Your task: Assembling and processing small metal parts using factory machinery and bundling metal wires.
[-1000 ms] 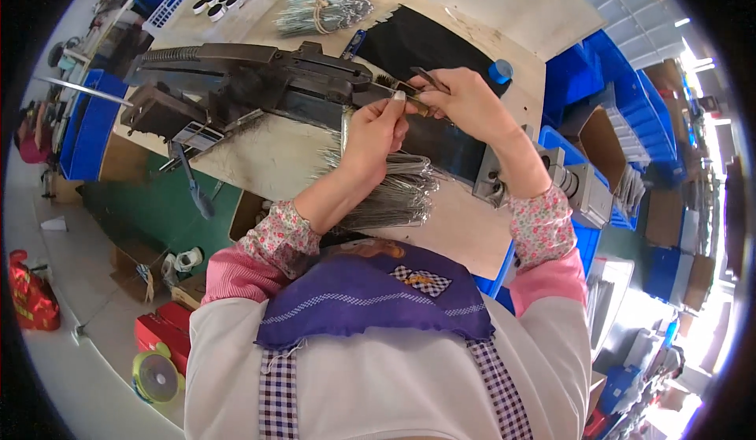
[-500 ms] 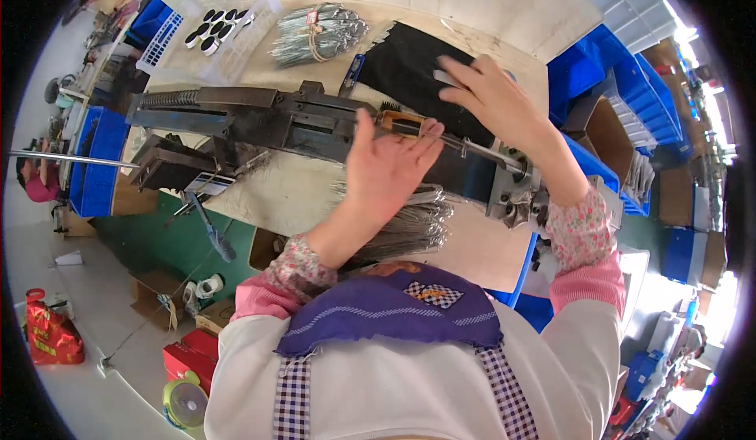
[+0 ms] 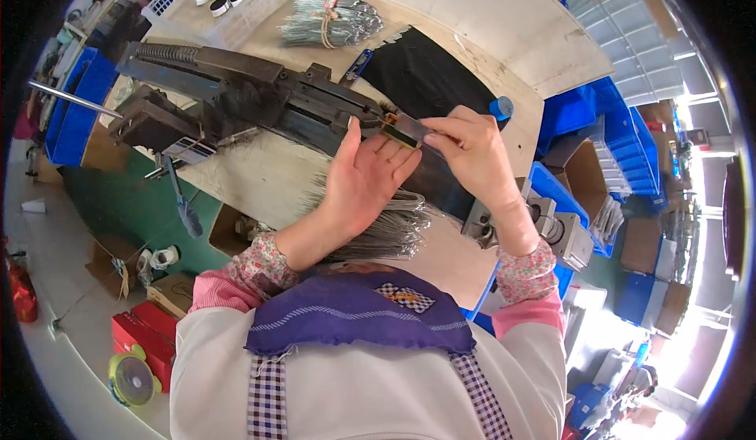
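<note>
My right hand point(image 3: 479, 157) pinches a small translucent flat piece point(image 3: 411, 127) between thumb and fingers. It holds the piece at a brass-coloured frame point(image 3: 400, 138) at the near end of a long dark metal fixture point(image 3: 315, 97). Palm up, my left hand point(image 3: 361, 179) lies open, its fingertips at that frame and its thumb pointing up beside the metal. Below the left hand a loose bundle of thin metal wires point(image 3: 390, 231) is partly covered by my wrist. A black sheet point(image 3: 429, 70) is spread on the bench point(image 3: 276, 176) beyond the fixture.
A tied wire bundle point(image 3: 331, 21) and a clear plastic crate point(image 3: 260, 15) with black-topped white pieces stand at the back. A blue round cap point(image 3: 501, 108) sits near the bench's right edge. Blue bins point(image 3: 606, 125) and an open carton point(image 3: 571, 160) stand at right.
My right hand has come down from above the black sheet to the brass-coloured frame with the translucent piece. The left hand stays palm up by the frame; the whole view has shifted.
</note>
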`<state>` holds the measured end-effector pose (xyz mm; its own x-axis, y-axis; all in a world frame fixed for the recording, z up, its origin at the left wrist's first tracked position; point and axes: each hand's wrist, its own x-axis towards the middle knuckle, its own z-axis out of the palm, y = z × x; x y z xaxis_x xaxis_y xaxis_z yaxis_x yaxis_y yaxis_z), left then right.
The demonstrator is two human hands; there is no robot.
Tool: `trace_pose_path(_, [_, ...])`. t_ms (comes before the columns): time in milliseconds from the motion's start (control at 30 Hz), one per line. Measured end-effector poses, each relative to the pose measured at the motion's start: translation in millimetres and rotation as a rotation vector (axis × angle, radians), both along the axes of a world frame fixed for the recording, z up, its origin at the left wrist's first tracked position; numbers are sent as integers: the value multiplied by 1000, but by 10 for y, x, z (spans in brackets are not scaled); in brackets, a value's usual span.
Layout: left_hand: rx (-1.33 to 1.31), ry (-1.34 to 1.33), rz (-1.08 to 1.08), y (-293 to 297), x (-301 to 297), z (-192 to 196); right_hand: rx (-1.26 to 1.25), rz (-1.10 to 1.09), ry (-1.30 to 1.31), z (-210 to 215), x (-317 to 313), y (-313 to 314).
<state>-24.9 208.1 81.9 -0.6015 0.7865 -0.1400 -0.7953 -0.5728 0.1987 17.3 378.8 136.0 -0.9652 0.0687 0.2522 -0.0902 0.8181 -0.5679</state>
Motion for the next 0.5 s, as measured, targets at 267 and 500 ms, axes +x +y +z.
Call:
trace_pose_path(267, [-57,35,4,-15,-44,81,211,8,99,17,20,-32])
trace_pose_path(500, [-67,67,-59,23,-109,88,289,8,142,44,98,5])
